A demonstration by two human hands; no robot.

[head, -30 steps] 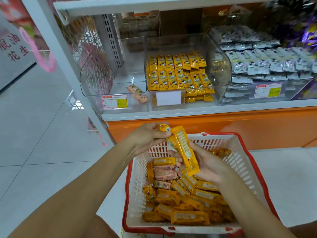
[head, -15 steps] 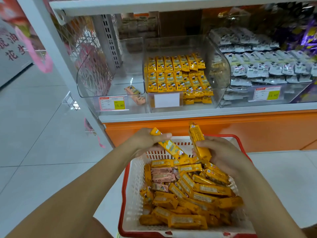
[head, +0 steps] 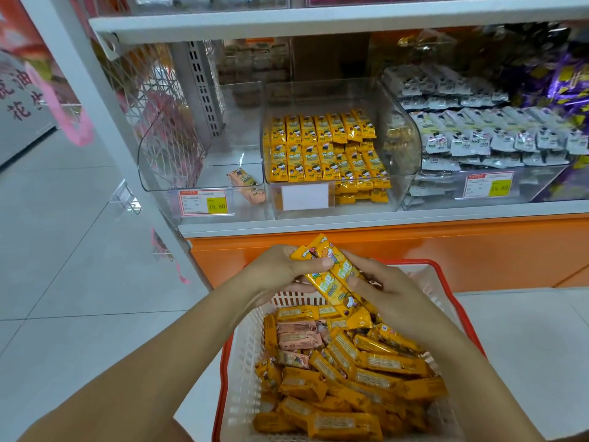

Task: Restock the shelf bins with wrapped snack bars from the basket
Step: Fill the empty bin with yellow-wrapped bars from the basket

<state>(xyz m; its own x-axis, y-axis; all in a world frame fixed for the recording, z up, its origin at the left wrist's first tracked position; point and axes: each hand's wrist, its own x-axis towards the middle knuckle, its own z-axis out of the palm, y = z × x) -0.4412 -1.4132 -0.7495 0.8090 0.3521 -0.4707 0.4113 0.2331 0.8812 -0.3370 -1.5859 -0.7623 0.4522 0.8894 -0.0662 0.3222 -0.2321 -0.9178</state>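
Note:
A white basket with a red rim (head: 242, 352) stands on the floor below me, filled with several yellow wrapped snack bars (head: 360, 374) and a few pink ones (head: 298, 338). Above its far end, my left hand (head: 280, 271) and my right hand (head: 387, 290) together hold a small bunch of yellow bars (head: 334, 279), side by side and slanting. The left thumb presses across their top; the right fingers curl round their lower side. On the shelf ahead, a clear middle bin (head: 398, 129) holds rows of yellow bars (head: 322, 148).
A clear left bin (head: 165, 145) holds only a couple of pink bars (head: 247, 186). To the right, a bin (head: 541, 186) is stacked with grey-white packets (head: 478, 135). An orange base panel (head: 414, 250) runs under the white shelf edge. Grey tiled floor lies to the left.
The two hands, each holding yellow bars half a second ago, have come together, and the bars are now gathered into one bunch. The view has shifted closer to the shelf.

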